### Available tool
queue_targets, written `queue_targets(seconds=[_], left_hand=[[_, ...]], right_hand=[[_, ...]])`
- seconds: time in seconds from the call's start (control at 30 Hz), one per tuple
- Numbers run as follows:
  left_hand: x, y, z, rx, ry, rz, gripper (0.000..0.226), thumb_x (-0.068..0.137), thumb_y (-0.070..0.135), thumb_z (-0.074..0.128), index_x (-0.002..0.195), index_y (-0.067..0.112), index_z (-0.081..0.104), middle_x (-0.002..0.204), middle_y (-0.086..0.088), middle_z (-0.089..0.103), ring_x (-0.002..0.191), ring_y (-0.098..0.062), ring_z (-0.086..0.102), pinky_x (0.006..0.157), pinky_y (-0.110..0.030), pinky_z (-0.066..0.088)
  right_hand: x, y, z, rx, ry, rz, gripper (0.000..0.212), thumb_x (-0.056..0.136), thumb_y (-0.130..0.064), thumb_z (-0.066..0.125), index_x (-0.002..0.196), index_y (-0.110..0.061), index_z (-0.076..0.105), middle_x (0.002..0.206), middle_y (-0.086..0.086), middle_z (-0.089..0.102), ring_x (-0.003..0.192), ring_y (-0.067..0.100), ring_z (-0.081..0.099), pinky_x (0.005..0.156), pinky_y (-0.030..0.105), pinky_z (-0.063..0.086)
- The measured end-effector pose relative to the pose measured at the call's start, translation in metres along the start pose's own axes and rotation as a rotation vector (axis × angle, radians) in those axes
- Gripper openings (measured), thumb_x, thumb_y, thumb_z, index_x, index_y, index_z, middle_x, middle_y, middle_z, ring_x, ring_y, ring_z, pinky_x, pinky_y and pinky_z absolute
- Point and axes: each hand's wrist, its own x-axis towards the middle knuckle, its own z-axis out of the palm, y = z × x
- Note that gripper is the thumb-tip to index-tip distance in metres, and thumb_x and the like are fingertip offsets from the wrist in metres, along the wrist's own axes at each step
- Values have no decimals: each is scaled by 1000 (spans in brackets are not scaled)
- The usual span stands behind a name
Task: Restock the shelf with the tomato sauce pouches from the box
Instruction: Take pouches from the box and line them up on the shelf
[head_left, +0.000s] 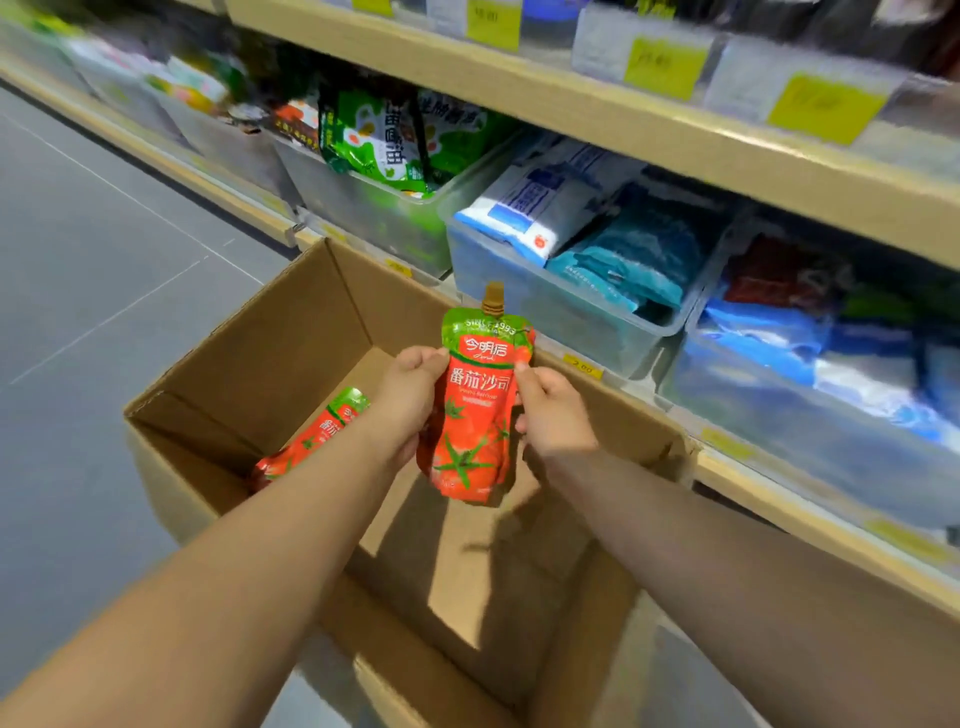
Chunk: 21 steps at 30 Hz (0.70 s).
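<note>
A red and green tomato sauce pouch (475, 410) with a tan spout cap stands upright in the air above the open cardboard box (291, 343). My left hand (410, 400) grips its left edge and my right hand (550, 410) pinches its right edge. Behind it I cannot tell whether more pouches are stacked. A second tomato sauce pouch (317, 431) lies on the box floor at the left, partly hidden by my left forearm. The wooden shelf (779, 478) runs just behind the box.
Clear plastic bins line the lower shelf: one with green packets (384, 140), one with white and teal packets (587, 234), one with blue and red packets (810, 332). An upper shelf board (649, 130) with yellow price tags overhangs them. Grey floor (93, 249) lies to the left.
</note>
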Motion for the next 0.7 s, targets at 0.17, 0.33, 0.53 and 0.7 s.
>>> queue_targets(seconds=[0.17,0.33,0.53,0.7], left_hand=[[-36,43,35,-101,-64,60,23,95,21,44,74,16,49,63,-2,56,56,-12,51,53,-23,43],[-65,86,83,-155,-167,73,20,97,21,41,84,11,52,58,-1,62,41,-5,57,41,-13,44],[-91,140,151,10,-272,180,22,95,27,44,82,14,55,63,-1,58,44,-4,55,47,-19,42],[-115,167,196,94,-264,288,19,92,28,49,80,15,54,84,-14,59,79,-26,58,68,-40,51]], right_hand=[[-33,-40,-52,23,-23,-48,25,96,-34,43,85,-16,55,60,-3,53,48,7,47,42,17,39],[-58,-73,-111,-107,52,-177,22,94,-31,49,77,-19,58,58,-2,55,42,5,53,42,18,44],[-75,-114,-193,-148,244,-302,23,93,-31,50,72,-24,56,62,0,58,45,5,56,52,27,48],[-89,-144,-251,-163,266,-342,29,93,-31,49,65,-20,52,55,1,55,47,16,55,61,39,52]])
